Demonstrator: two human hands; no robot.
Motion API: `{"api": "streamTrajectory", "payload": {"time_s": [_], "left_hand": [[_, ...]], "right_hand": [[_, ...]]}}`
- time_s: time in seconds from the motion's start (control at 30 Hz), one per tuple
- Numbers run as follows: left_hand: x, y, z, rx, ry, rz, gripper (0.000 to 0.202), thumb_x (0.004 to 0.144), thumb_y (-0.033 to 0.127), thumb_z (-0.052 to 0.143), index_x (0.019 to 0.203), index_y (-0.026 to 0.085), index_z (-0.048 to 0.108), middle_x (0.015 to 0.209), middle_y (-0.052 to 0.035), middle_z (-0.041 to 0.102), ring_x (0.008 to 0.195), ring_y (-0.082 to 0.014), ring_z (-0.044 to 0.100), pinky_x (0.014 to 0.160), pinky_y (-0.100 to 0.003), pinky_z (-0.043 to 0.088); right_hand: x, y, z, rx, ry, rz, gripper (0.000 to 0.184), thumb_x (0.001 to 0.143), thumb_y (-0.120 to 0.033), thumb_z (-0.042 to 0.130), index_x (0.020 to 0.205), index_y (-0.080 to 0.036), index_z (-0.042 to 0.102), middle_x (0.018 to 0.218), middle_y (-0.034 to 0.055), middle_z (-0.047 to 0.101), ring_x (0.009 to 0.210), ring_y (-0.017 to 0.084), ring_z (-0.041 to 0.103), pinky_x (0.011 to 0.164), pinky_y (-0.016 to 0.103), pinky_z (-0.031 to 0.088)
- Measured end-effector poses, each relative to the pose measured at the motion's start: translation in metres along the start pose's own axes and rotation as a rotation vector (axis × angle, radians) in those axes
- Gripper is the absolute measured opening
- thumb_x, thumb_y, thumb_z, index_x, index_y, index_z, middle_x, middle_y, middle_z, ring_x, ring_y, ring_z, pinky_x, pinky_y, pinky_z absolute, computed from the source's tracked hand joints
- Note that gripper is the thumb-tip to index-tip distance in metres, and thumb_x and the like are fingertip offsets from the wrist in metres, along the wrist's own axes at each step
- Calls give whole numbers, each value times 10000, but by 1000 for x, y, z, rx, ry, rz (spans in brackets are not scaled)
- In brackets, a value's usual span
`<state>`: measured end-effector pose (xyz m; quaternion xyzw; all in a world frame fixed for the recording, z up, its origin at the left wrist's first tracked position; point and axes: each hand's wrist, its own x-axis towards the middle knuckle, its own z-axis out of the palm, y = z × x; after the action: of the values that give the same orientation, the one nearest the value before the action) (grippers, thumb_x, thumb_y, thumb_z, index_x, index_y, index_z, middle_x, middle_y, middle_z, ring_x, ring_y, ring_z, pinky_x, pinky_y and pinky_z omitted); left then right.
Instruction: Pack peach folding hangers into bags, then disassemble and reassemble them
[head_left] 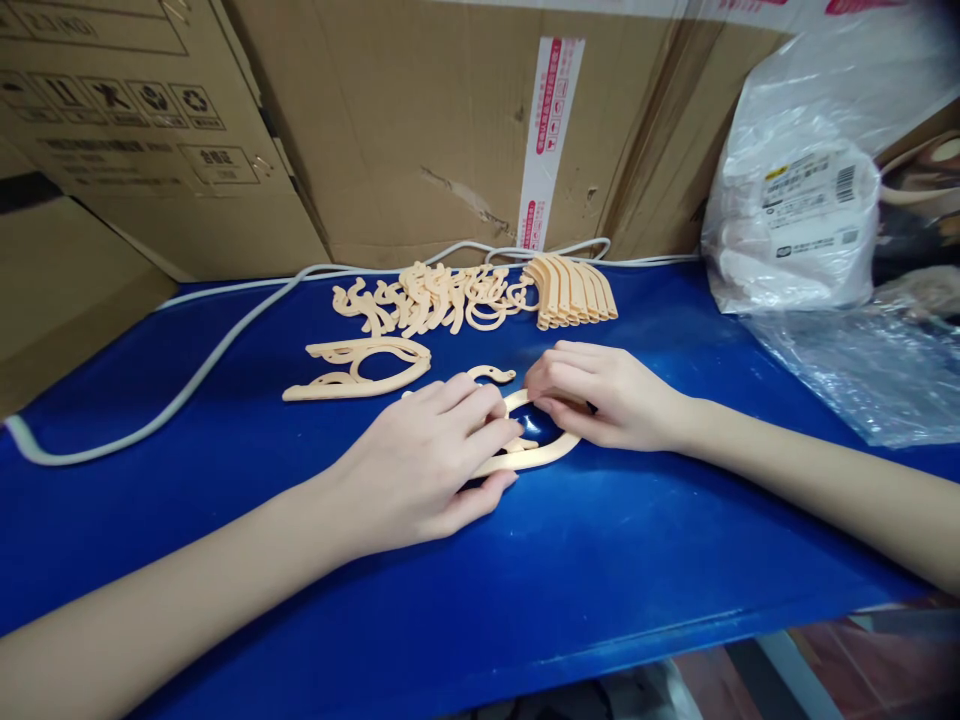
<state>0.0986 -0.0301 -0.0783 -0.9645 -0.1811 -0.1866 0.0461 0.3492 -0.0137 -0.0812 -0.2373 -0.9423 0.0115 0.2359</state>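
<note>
A beige plastic folding hanger (pixel 536 457) lies on the blue table between my hands, its curved arms partly covered by my fingers. My left hand (pixel 435 460) is closed around its left part, thumb at the near side. At the right end, the fingers of my right hand (pixel 607 390) pinch the hanger near the joint. Just behind it is a loose beige hook piece (pixel 491 374). To the left rests another folded hanger (pixel 390 388). Farther back are a heap of small hooks and curved pieces (pixel 431 300) and a neat row of curved hanger arms (pixel 574 290).
Cardboard boxes (pixel 420 120) stand along the back of the blue table (pixel 600 580). A white cable (pixel 232 350) runs over the left side and behind the pieces. Clear plastic bags and a white wrapped package (pixel 802 220) sit at the back right.
</note>
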Motion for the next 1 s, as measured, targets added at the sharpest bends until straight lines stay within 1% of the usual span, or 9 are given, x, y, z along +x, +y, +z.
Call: {"api": "streamTrajectory", "payload": {"time_s": [0.1, 0.2, 0.33, 0.47, 0.57, 0.73, 0.83, 0.93, 1.0], "left_hand": [[0, 0, 0, -25, -17, -9, 217, 943, 259, 552, 1058, 133, 687, 1008, -86, 659, 924, -257, 570, 770, -395, 470], [1, 0, 0, -51, -27, -4, 189, 935, 233, 537, 1006, 135, 683, 1005, -88, 657, 924, -254, 569, 775, -393, 465], [1, 1, 1, -103, -8, 23, 173, 916, 203, 533, 974, 136, 682, 973, -80, 643, 917, -241, 553, 796, -378, 453], [2, 5, 0, -154, 4, 85, 196, 916, 170, 519, 968, 128, 703, 957, -76, 638, 858, -219, 528, 784, -359, 435], [2, 11, -3, -174, -18, 105, 219, 920, 154, 514, 993, 124, 719, 951, -76, 636, 823, -212, 515, 740, -350, 426], [-1, 24, -5, -170, -27, 185, 259, 902, 98, 512, 1063, 105, 715, 892, -61, 638, 810, -208, 515, 724, -342, 421], [-2, 26, -4, -160, -26, 199, 284, 911, 73, 481, 1064, 109, 717, 891, -58, 650, 809, -203, 528, 745, -336, 427], [-2, 27, -3, -154, -18, 166, 294, 930, 86, 459, 1053, 132, 722, 891, -50, 647, 739, -190, 518, 669, -324, 420], [-1, 28, -2, -147, -32, 137, 307, 947, 97, 439, 1070, 155, 715, 898, -37, 644, 695, -178, 518, 609, -315, 407]], "right_hand": [[1, -1, 0, 22, -6, 19, 140, 989, -194, 490, 989, -133, 616, 913, 88, 679, 819, 188, 610, 725, 318, 503], [2, -2, 0, 67, 19, 62, 167, 999, -251, 514, 1047, -134, 624, 985, 98, 687, 890, 199, 627, 785, 337, 509], [6, 0, 3, 71, 76, 210, 201, 999, -255, 522, 1057, -130, 668, 1020, 105, 675, 965, 211, 625, 856, 353, 504], [10, 5, 9, 25, 80, 316, 265, 983, -308, 571, 1120, -141, 726, 1008, 100, 652, 944, 213, 629, 859, 360, 505], [12, 7, 11, -13, 51, 336, 268, 954, -325, 623, 1132, -166, 745, 1004, 94, 634, 920, 211, 624, 824, 354, 504], [13, 5, 8, -10, 35, 358, 178, 969, -260, 593, 980, -177, 750, 975, 77, 631, 923, 205, 611, 827, 343, 496], [14, 3, 8, 31, 32, 371, 208, 978, -283, 581, 1051, -158, 731, 1006, 89, 645, 947, 209, 620, 857, 351, 500], [16, 2, 11, 16, 16, 341, 271, 972, -346, 594, 1126, -168, 730, 1022, 91, 642, 945, 211, 621, 862, 357, 495], [17, 2, 13, -5, 17, 324, 248, 963, -347, 611, 1094, -182, 742, 1005, 82, 637, 925, 208, 616, 839, 349, 488]]}}
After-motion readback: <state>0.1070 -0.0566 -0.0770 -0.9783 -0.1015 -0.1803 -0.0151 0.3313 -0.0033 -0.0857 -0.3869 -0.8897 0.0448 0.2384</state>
